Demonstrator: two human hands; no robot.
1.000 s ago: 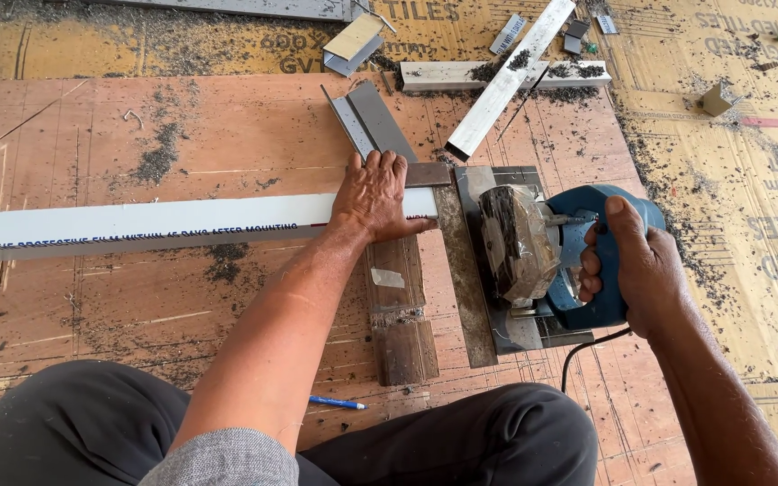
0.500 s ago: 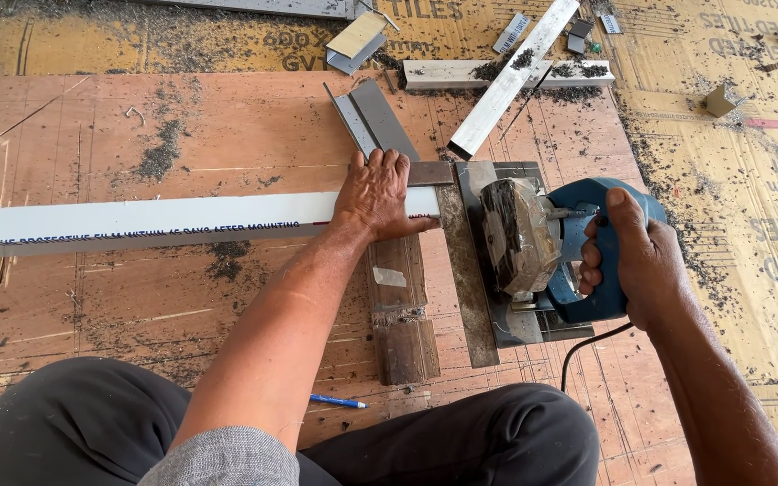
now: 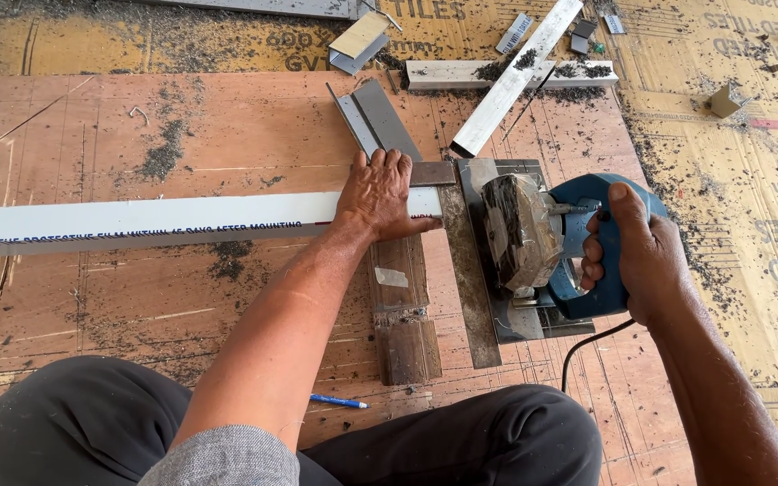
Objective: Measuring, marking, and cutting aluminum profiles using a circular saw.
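The left hand (image 3: 382,193) lay flat and open, fingers spread, pressing the end of a long white strip (image 3: 155,220) down onto the plywood board (image 3: 227,126). The right hand (image 3: 634,256) was closed around the blue handle of a power saw (image 3: 551,243), thumb on top. The saw sat on its metal base plate (image 3: 479,270) just right of the strip's end, its guard dusty and its cord (image 3: 587,346) trailing back toward the knee. A wooden block (image 3: 402,310) lay under the left wrist, running toward the person.

To cut well here, the pressing hand ought to keep firm weight on the strip so it cannot creep, with fingertips held clear of the blade line, and the saw should be fed steadily and square.

Beyond, offcuts of white strip (image 3: 515,76) lay crossed on the cardboard (image 3: 749,207) among dark shavings, and a blue pen (image 3: 339,401) rested near the legs.
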